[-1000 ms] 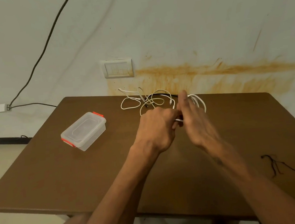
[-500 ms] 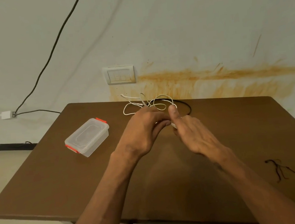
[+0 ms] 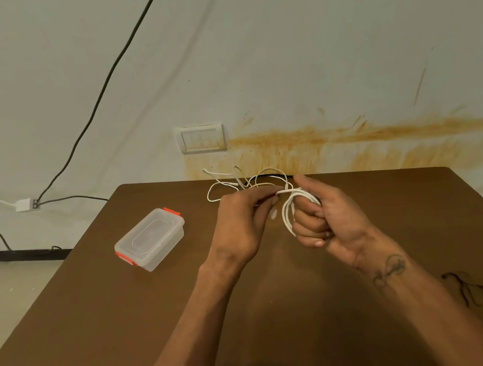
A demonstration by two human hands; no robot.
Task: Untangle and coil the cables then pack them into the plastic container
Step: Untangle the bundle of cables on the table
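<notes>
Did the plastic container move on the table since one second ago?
No. The container sits at the same spot near the table's left edge, same angle; only the camera view shifted.

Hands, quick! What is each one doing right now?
Left hand: closed, pinching the white cable near its end.
Right hand: closed, with loops of that cable wound around its fingers.
</notes>
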